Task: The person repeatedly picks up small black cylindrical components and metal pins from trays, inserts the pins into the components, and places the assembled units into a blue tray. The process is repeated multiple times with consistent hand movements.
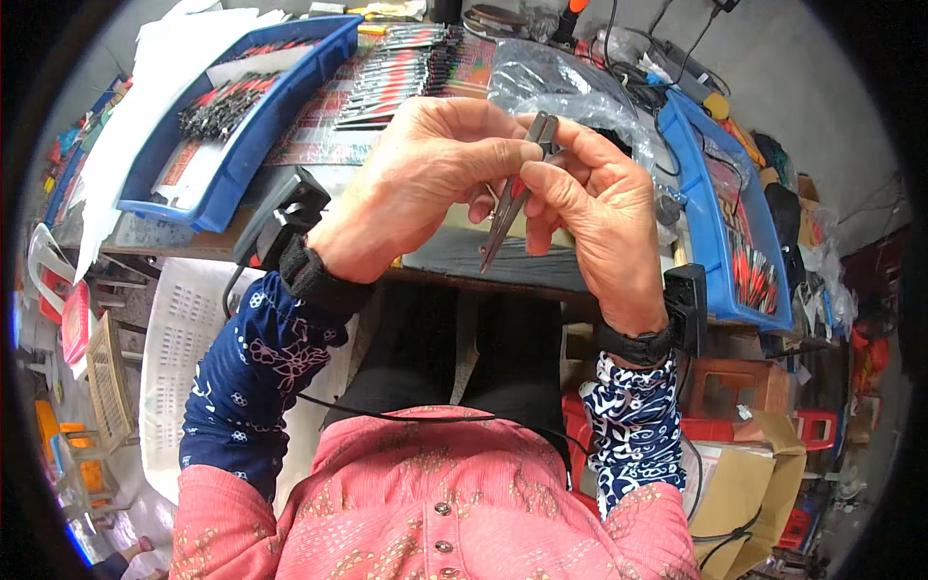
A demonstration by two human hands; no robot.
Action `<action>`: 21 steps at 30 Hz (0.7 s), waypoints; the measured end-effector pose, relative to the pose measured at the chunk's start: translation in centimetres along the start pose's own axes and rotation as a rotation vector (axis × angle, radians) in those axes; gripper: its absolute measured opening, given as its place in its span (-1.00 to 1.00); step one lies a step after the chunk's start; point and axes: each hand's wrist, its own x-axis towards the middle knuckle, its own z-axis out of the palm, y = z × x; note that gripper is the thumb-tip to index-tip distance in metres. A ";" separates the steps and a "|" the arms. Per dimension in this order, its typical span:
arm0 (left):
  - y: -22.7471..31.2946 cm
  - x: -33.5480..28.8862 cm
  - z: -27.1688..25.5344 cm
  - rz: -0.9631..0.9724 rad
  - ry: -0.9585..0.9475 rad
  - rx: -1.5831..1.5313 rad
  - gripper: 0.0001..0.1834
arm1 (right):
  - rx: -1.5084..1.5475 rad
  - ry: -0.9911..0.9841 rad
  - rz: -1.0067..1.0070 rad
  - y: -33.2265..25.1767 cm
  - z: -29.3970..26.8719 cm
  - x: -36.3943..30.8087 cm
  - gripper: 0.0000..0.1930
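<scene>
My left hand (416, 179) and my right hand (609, 213) meet above the table's near edge, both closed on one slim, dark grey metal tool with a pointed end and a touch of red. This pointed metal tool (502, 224) hangs tilted, its tip downward and slightly left. The left thumb and fingers pinch its upper part, and the right thumb presses beside them. Fingers cover much of its middle, so its exact kind is unclear. Beyond my hands, several similar silver and red pieces (396, 82) lie in a row on the table.
At the left, a blue tray (215, 208) holds black and red parts (227, 106). Another blue tray (720, 290) at the right contains red and black pieces (754, 280). Clear plastic bags (551, 82) lie behind my hands. A white basket (184, 338) and an open cardboard box (773, 474) stand lower down.
</scene>
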 end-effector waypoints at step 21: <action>-0.4 -0.3 -1.1 -0.024 0.033 -0.048 -0.89 | -0.040 -0.008 -0.012 1.0 0.9 1.1 -0.63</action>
